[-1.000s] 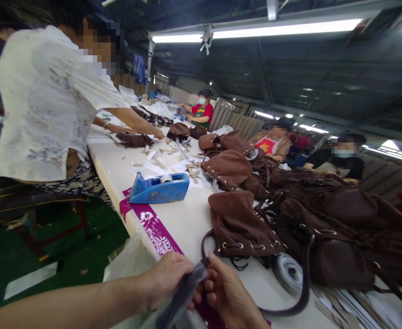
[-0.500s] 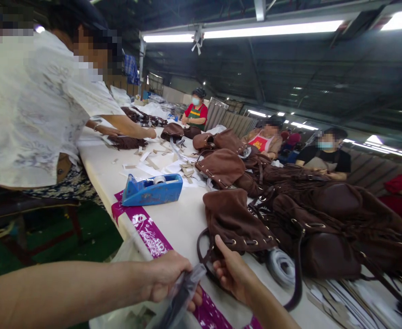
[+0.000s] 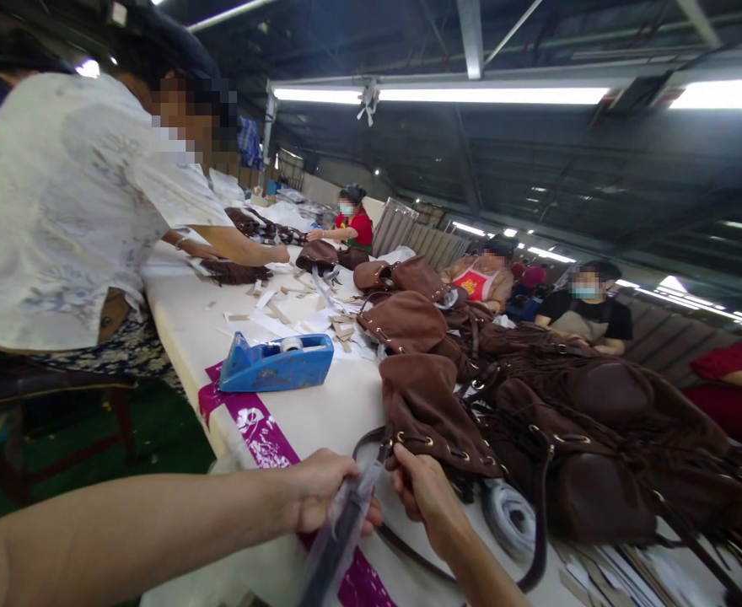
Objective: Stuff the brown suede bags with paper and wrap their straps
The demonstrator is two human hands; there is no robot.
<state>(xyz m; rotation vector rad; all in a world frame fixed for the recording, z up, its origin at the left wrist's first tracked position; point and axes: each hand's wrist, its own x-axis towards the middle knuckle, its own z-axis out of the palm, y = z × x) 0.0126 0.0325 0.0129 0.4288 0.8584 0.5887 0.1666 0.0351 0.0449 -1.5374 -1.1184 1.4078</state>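
Observation:
My left hand [image 3: 324, 499] is closed around a dark strap in a clear plastic sleeve [image 3: 339, 539] that hangs off the near table edge. My right hand [image 3: 422, 499] is closed at the rim of the nearest brown suede bag [image 3: 434, 413], by its eyelets and drawstring; what its fingers pinch is hidden. A dark brown strap [image 3: 535, 539] loops from that bag across the white table [image 3: 326, 413]. More brown bags [image 3: 599, 421] are heaped to the right.
A blue tape dispenser [image 3: 276, 362] sits on the table beyond a magenta printed strip [image 3: 254, 421]. A person in a white patterned shirt [image 3: 73, 211] leans over the table at left. Paper scraps [image 3: 308, 308] lie mid-table. Several masked people sit along the far side. A grey tape roll [image 3: 510, 516] lies near the bag.
My right hand let go of the sleeved strap, reached forward and closed at the nearest bag's rim. My left hand kept hold of the sleeved strap. The view tilted slightly.

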